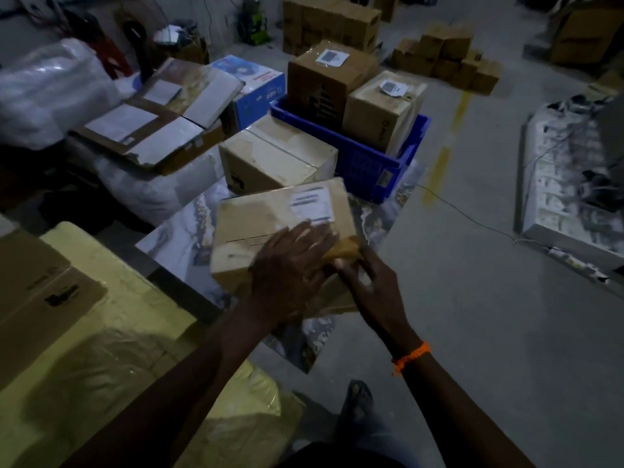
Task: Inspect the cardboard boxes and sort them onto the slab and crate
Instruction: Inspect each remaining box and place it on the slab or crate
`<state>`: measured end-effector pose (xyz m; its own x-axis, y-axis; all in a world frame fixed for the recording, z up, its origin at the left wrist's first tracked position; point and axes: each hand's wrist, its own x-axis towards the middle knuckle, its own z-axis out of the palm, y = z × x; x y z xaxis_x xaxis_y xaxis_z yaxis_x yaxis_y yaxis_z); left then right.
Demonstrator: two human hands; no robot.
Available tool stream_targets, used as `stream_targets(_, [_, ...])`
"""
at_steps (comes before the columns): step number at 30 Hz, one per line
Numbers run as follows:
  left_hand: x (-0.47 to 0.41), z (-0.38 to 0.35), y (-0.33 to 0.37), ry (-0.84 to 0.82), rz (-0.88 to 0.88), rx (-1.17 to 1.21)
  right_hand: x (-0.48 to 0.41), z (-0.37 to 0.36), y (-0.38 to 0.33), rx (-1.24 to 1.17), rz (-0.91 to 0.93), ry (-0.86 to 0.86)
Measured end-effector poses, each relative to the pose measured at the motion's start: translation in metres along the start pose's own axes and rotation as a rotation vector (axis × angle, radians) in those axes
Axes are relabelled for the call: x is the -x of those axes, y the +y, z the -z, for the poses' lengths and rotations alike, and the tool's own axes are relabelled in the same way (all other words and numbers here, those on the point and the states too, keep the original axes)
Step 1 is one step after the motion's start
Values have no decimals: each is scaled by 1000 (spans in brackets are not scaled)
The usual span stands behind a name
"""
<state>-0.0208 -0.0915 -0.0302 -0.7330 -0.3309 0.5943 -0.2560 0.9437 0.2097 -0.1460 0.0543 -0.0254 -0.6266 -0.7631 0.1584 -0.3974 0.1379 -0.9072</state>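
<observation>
Over the slab (175,238), left hand (290,265) lies flat atop the box (270,214), right hand (371,282) gripping its corner.

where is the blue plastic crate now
In the head view the blue plastic crate sits above centre, at the far end of the marble-patterned slab, with a pale taped cardboard box just left of it.

Head-worn view, forward and downward.
</observation>
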Motion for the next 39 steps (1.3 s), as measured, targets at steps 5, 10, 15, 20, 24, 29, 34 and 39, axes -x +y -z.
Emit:
stream_targets(5, [9,29,-30,53,78,64,-14,-44,-34,-48,131,-156])
stream_targets(10, [28,73,-43,171,553,347,-19,-71,-34,-153,184,-291])
stream_targets(15, [53,95,-70,266,856,336,-21,-91,9,48,-171,-68])
stream_targets(20, [83,108,-88,270,995,357,-20,-75,34,-208,-530,-79])
stream_targets(24, [94,97,-81,292,1062,479,-18,-71,28,-298,-419,-91])
stream_targets(29, [97,63,-57,260,1119,647,-25,-25,37,-270,-316,-30])
stream_targets(34, [104,13,-40,126,1175,810,-25,17,61,-242,-331,27])
stream_targets(39, [103,-1,-38,117,1188,845,-25,21,73,-73,-293,57])
